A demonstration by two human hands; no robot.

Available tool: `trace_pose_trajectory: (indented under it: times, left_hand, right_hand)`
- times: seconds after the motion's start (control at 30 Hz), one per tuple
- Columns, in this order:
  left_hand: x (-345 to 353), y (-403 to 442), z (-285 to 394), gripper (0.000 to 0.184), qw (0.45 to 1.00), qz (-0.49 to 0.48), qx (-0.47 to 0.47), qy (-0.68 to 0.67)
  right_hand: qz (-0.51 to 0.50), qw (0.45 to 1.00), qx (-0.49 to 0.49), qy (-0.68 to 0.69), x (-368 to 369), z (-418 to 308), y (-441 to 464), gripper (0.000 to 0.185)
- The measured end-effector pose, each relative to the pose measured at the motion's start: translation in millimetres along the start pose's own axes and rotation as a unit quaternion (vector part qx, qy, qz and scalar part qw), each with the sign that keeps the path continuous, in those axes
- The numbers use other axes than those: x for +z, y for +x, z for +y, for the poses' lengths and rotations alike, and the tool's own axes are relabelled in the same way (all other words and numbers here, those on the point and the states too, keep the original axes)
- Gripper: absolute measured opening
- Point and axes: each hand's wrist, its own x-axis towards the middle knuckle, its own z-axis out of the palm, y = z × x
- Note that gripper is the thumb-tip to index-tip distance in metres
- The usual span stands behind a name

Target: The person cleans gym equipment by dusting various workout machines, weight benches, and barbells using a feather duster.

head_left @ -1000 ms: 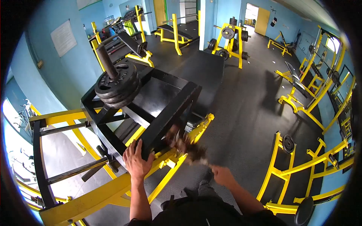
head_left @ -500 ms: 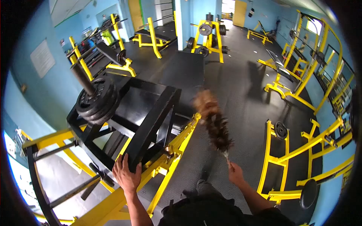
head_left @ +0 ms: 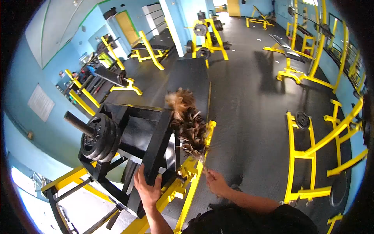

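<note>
My right hand [head_left: 217,182] is closed round the thin handle of a feather duster [head_left: 191,126]. Its brown and tan feathers lie up against the right side of a black metal frame [head_left: 156,142], part of a yellow and black weight machine. My left hand [head_left: 149,189] rests on the lower end of that black beam, thumb on one side and fingers on the other. Black weight plates [head_left: 99,136] are stacked on a metal post at the machine's left. Beneath the duster runs a yellow rail [head_left: 196,171] of the same machine.
A plate rack [head_left: 208,37] and yellow benches stand farther back on the black rubber floor [head_left: 241,117]. To the right is another yellow machine [head_left: 290,156] with a plate on it. A paper sheet [head_left: 41,102] hangs on the blue left wall.
The duster has swung left from over the floor to the black frame, my right hand moving with it. My left hand stays on the beam. The view has shifted.
</note>
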Motion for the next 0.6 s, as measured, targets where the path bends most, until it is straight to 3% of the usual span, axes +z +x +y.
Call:
trace_pose_trajectory:
  times: [0.03,0.07,0.13,0.23,0.3,0.33,0.4,0.43,0.47,0.53,0.6]
  left_hand:
    - [8,10,2,0.064,1.000,0.017,0.000,-0.001]
    - [15,23,5,0.063,1.000,0.030,0.010,0.000]
    - [30,47,9,0.064,1.000,0.028,0.007,0.007]
    - [58,83,19,0.063,0.998,0.040,-0.014,0.036]
    - [80,107,22,0.063,0.998,0.040,-0.029,0.050]
    - [92,121,25,0.063,0.997,0.044,-0.033,0.049]
    - [121,143,22,0.072,0.996,0.075,-0.053,0.022]
    - [128,149,29,0.078,0.987,0.053,-0.125,0.088]
    - [134,154,33,0.084,0.969,0.029,-0.197,0.148]
    - [133,159,31,0.091,0.967,0.026,-0.226,0.116]
    - [131,156,40,0.089,0.965,0.036,-0.245,0.091]
  right_hand:
    - [0.027,0.980,-0.140,-0.143,-9,-7,12,0.032]
    - [0.013,0.978,-0.149,-0.144,-21,-13,19,0.032]
    - [0.056,0.883,-0.289,-0.365,-56,-28,28,0.030]
    - [0.010,0.876,-0.223,-0.428,-114,-83,46,0.031]
    - [0.123,0.851,-0.329,-0.389,-136,-120,67,0.031]
    - [0.107,0.848,-0.340,-0.392,-148,-142,77,0.031]
    - [0.086,0.775,-0.309,-0.545,-168,-183,99,0.031]
    - [0.071,0.771,-0.314,-0.549,-173,-199,114,0.031]
    - [0.059,0.755,-0.350,-0.552,-177,-217,130,0.032]
    - [0.033,0.728,-0.387,-0.565,-181,-255,168,0.033]
    - [-0.015,0.668,-0.474,-0.573,-172,-288,218,0.030]
